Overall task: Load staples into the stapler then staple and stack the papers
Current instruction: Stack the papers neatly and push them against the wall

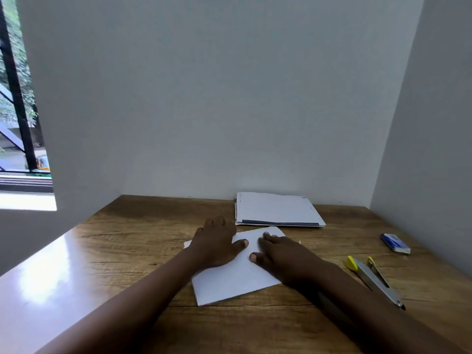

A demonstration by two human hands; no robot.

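Hands (217,245) (283,256) flat on unmarked papers (235,277)

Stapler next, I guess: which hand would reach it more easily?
Probably the right hand. The stapler lies open on the table just beyond its wrist, while the left hand presses the paper on the far side.

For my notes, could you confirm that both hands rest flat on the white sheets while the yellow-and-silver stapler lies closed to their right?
Not quite: the head view shows the yellow-and-silver stapler lying open. Both the left hand and right hand do rest flat on the white sheets.
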